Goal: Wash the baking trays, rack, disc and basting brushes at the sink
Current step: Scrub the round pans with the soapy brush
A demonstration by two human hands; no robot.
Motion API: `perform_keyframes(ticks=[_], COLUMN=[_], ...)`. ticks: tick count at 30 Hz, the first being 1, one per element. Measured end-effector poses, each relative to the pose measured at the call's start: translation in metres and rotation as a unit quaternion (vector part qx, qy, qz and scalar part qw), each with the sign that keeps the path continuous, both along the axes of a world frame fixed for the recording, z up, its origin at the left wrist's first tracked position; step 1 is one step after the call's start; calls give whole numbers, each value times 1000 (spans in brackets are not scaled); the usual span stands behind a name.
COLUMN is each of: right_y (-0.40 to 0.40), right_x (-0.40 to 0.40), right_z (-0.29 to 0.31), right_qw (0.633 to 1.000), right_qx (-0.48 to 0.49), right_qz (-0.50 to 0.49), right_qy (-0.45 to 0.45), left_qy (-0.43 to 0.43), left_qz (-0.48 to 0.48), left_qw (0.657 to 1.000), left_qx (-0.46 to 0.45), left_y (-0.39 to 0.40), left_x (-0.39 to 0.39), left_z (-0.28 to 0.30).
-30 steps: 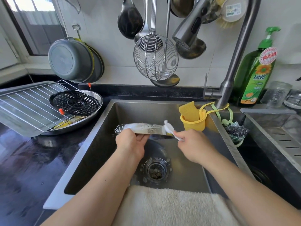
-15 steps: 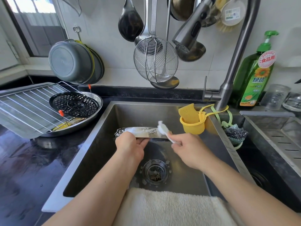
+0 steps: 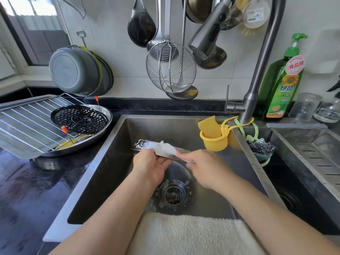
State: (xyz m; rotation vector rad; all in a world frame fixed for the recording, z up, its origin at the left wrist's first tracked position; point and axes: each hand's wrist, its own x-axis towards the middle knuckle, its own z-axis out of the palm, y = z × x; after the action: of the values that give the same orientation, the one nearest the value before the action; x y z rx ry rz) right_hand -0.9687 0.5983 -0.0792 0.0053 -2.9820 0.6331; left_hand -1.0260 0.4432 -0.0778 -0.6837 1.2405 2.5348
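Over the steel sink (image 3: pixel 110 162), my left hand (image 3: pixel 150 164) grips the near edge of a round metal tray (image 3: pixel 139 145) held almost edge-on, its top covered in white foam. My right hand (image 3: pixel 204 166) holds a white brush (image 3: pixel 165 147) by its handle, the head lying on the foamy tray. On the left counter a wire rack (image 3: pixel 27 124) lies over a flat baking tray (image 3: pixel 11 107). A black perforated disc (image 3: pixel 79 118) sits in a round steel pan (image 3: pixel 106 115), with red-tipped basting brushes (image 3: pixel 64 130) beside it.
A faucet (image 3: pixel 257 80) arches over the sink's right side, its spray head (image 3: pixel 204 39) above the basin. A yellow sponge holder (image 3: pixel 214 138), a steel scourer (image 3: pixel 262 148) and a green soap bottle (image 3: pixel 281 85) stand at right. A towel (image 3: pixel 184 234) drapes the front edge. Utensils hang on the wall.
The brush head has slid left across the tray, spreading more foam. The tray has tilted slightly, its right end lower. Both hands stay over the drain.
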Motion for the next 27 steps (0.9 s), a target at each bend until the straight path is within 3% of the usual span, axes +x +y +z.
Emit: perform_keyframes(ticks=[5, 9, 11, 18, 21, 24, 27], right_y=[51, 28, 14, 49, 24, -1, 10], right_x=[2, -6, -11, 2, 2, -5, -3], right_z=[5, -1, -3, 3, 9, 12, 27], right_qw=[990, 997, 996, 995, 997, 995, 997], right_qx=[61, -19, -11, 2, -6, 51, 62], right_qz=[-31, 53, 81, 30, 57, 80, 47], right_qy=[-125, -57, -21, -99, -49, 23, 27], left_qy=[6, 2, 1, 8, 17, 28, 30], left_qz=[33, 17, -1, -17, -38, -110, -145], left_qw=[999, 1000, 1000, 1000, 998, 992, 987], left_qx=[-8, -17, -5, -16, -40, -62, -63], left_y=[-13, -8, -6, -7, -1, 5, 5], left_x=[-10, -6, -4, -4, 1, 13, 16], left_z=[1, 1, 1, 3, 6, 10, 13])
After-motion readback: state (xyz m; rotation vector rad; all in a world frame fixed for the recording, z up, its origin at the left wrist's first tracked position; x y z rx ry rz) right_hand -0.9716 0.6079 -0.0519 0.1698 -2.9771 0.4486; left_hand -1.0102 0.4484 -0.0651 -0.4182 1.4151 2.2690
